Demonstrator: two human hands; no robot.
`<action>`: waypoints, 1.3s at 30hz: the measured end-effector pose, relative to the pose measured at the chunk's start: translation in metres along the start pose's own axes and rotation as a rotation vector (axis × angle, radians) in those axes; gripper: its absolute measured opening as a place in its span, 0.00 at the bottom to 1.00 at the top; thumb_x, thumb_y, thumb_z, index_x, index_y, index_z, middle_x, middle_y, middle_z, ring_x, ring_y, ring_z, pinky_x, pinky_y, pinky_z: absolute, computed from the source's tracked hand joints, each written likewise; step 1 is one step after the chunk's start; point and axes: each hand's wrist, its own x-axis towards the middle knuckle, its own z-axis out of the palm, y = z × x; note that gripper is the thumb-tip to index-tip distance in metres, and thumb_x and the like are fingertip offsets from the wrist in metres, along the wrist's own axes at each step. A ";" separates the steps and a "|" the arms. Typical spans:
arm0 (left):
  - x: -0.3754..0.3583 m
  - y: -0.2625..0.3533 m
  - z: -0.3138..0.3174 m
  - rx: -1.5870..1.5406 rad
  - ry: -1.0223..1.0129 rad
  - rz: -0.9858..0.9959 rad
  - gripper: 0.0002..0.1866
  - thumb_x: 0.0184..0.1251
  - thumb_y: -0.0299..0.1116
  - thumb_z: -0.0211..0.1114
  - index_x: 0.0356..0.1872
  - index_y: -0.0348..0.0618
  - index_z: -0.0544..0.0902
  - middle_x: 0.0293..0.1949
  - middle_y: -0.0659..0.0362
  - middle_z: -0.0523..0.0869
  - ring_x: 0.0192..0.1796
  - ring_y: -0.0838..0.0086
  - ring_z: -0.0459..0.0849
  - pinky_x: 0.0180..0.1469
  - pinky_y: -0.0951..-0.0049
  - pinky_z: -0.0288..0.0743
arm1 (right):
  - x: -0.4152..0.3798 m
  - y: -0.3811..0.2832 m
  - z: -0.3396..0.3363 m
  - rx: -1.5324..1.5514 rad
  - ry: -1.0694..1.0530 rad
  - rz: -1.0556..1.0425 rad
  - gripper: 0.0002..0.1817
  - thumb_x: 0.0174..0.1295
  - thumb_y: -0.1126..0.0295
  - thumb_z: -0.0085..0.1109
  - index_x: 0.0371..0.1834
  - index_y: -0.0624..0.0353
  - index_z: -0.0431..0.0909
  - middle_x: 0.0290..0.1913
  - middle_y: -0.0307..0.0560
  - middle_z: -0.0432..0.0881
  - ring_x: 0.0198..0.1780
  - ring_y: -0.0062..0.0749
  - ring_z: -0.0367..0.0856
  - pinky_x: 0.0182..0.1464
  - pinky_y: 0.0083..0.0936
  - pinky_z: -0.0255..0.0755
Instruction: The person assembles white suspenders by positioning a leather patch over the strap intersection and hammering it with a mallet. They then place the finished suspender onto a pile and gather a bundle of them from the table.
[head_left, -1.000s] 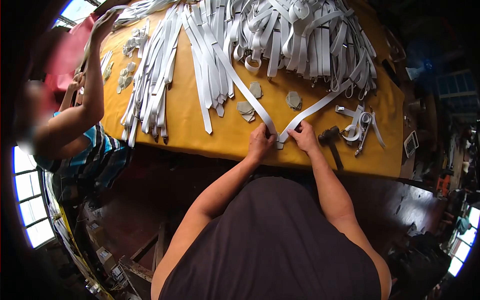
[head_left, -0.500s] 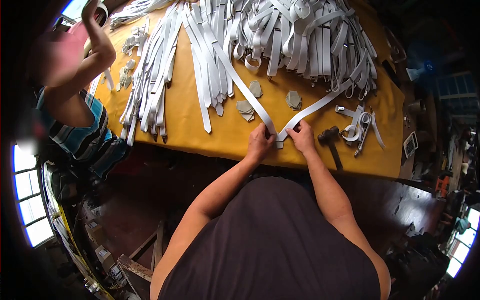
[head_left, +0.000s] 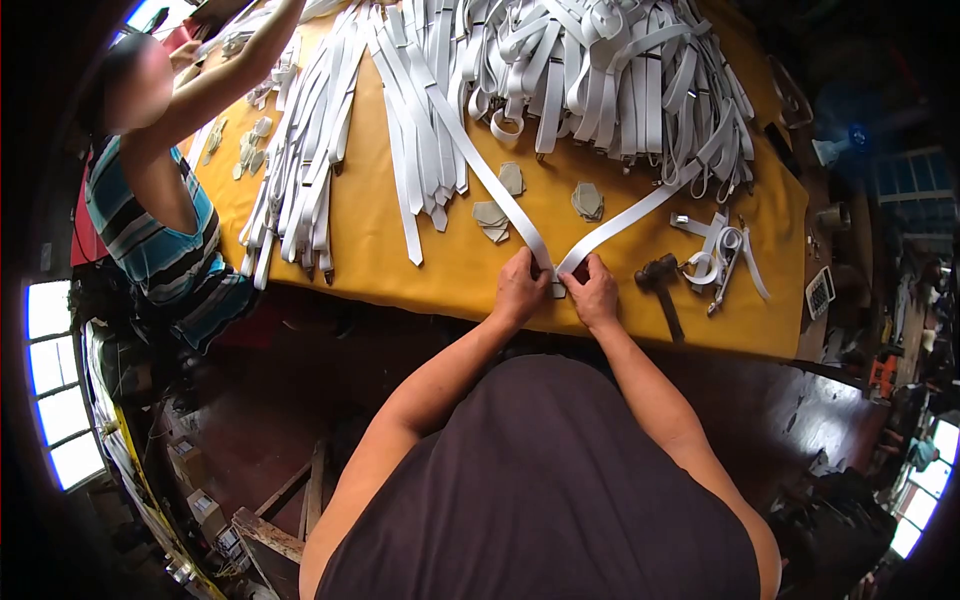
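Note:
At the table's front edge, two white suspender straps meet in a V over a small pale patch (head_left: 558,291). My left hand (head_left: 521,288) pinches the end of the left strap (head_left: 492,185). Close beside it, my right hand (head_left: 595,293) has its thumb and fingers closed on the end of the right strap (head_left: 632,219). The fingers partly cover where the ends meet. Just beyond lie small stacks of grey-beige patches (head_left: 587,200), and a dark-headed hammer (head_left: 661,290) rests to the right of my right hand.
A large heap of white suspenders (head_left: 620,80) covers the back of the yellow table (head_left: 370,262). More straps (head_left: 310,170) lie in rows to the left. A coiled strap with clips (head_left: 722,255) and a calculator (head_left: 820,292) are at right. A co-worker (head_left: 165,220) reaches across at left.
My right hand has moved slightly left and down, closer to my left hand, bringing the right strap's end in. The co-worker's arm has swung down and forward over the table.

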 end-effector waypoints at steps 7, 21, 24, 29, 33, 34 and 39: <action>0.006 0.006 -0.007 0.019 -0.025 0.134 0.13 0.52 0.27 0.71 0.34 0.34 0.74 0.27 0.47 0.81 0.30 0.52 0.82 0.35 0.60 0.75 | -0.010 0.000 0.014 0.034 0.088 -0.007 0.19 0.51 0.64 0.72 0.40 0.62 0.74 0.38 0.58 0.81 0.43 0.58 0.80 0.47 0.47 0.71; 0.010 0.008 -0.019 -0.071 -0.133 -0.040 0.14 0.51 0.24 0.73 0.35 0.35 0.75 0.30 0.47 0.85 0.36 0.51 0.85 0.39 0.59 0.77 | -0.012 0.010 0.022 0.023 0.160 -0.078 0.19 0.51 0.65 0.72 0.37 0.63 0.73 0.36 0.58 0.80 0.42 0.58 0.77 0.47 0.47 0.68; 0.010 0.006 -0.021 -0.080 -0.156 -0.061 0.13 0.51 0.24 0.72 0.34 0.34 0.75 0.30 0.46 0.85 0.35 0.50 0.85 0.39 0.59 0.77 | -0.013 0.006 0.020 0.002 0.167 -0.094 0.19 0.51 0.64 0.72 0.37 0.63 0.73 0.37 0.58 0.80 0.42 0.58 0.77 0.47 0.47 0.68; 0.012 0.009 -0.020 -0.077 -0.153 -0.063 0.13 0.52 0.23 0.72 0.34 0.33 0.76 0.30 0.45 0.86 0.36 0.50 0.86 0.39 0.59 0.78 | -0.013 0.007 0.021 0.012 0.176 -0.106 0.18 0.52 0.64 0.72 0.37 0.62 0.73 0.37 0.58 0.80 0.42 0.58 0.78 0.47 0.46 0.68; 0.012 0.013 -0.021 -0.039 -0.145 -0.067 0.12 0.52 0.23 0.72 0.34 0.33 0.77 0.30 0.46 0.86 0.34 0.54 0.86 0.38 0.62 0.78 | -0.013 0.007 0.019 0.001 0.179 -0.120 0.18 0.52 0.64 0.71 0.37 0.62 0.74 0.36 0.58 0.80 0.41 0.58 0.78 0.46 0.46 0.68; 0.012 0.014 -0.022 -0.023 -0.138 -0.056 0.11 0.52 0.22 0.72 0.34 0.33 0.78 0.29 0.47 0.87 0.33 0.58 0.87 0.38 0.65 0.78 | -0.013 0.006 0.019 0.002 0.180 -0.119 0.18 0.52 0.64 0.71 0.37 0.62 0.74 0.36 0.58 0.80 0.41 0.58 0.78 0.46 0.46 0.68; 0.011 0.004 -0.016 -0.012 -0.135 -0.054 0.12 0.52 0.23 0.72 0.36 0.33 0.79 0.30 0.48 0.87 0.34 0.57 0.87 0.39 0.65 0.78 | -0.013 0.004 0.018 0.005 0.181 -0.115 0.18 0.51 0.64 0.72 0.36 0.62 0.74 0.36 0.58 0.80 0.41 0.57 0.78 0.46 0.46 0.68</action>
